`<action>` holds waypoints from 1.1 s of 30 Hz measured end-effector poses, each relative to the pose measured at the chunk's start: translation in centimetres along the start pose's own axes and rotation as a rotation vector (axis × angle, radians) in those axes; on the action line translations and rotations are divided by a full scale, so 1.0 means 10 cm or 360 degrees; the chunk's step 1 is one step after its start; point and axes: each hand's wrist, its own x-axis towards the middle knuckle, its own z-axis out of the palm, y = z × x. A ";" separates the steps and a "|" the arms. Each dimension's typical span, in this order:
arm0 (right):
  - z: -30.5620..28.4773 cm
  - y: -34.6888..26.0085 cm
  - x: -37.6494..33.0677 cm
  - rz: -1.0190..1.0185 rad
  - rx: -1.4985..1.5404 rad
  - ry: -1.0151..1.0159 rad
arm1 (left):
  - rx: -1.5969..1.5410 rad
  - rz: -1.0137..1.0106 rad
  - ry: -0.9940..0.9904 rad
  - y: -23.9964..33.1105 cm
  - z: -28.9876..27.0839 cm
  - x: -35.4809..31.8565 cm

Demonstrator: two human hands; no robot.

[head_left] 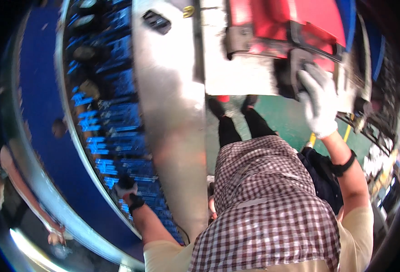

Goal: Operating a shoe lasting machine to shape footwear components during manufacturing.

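Note:
My right hand (pixel 319 102), in a white glove, is at the right by a red machine (pixel 272 20). Its fingers wrap the edge of a black blocky piece (pixel 292 72) at the machine's lower front; whether that piece is loose or fixed I cannot make out. My left hand (pixel 126 188) reaches low over a conveyor (pixel 118 136) lined with bright blue bars. Something dark shows at its fingers, but blur hides whether this is glove or a held thing.
A long metal table (pixel 170 122) runs beside the conveyor, with a black object (pixel 157 21) and a yellow ring-shaped item (pixel 188 11) at its far end. Dark and tan lumps sit among the blue bars. Another person's arm (pixel 25 190) shows beyond the blue belt (pixel 45 90).

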 end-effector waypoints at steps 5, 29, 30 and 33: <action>0.00 0.02 -0.01 0.0066 0.0079 0.0027 | -0.0311 -0.0114 -0.0396 -0.19 -0.15 -0.06; -1.27 0.29 -0.40 0.0367 0.2214 -0.0222 | 0.0148 0.0736 -0.2411 1.02 4.11 -5.54; -1.29 0.40 -0.47 0.0595 0.2044 0.0102 | 0.0261 0.1026 -0.2405 1.01 4.36 -5.81; -1.35 1.18 -0.87 0.1099 0.2439 0.0310 | 0.1053 0.1613 -0.2395 1.07 4.86 -6.44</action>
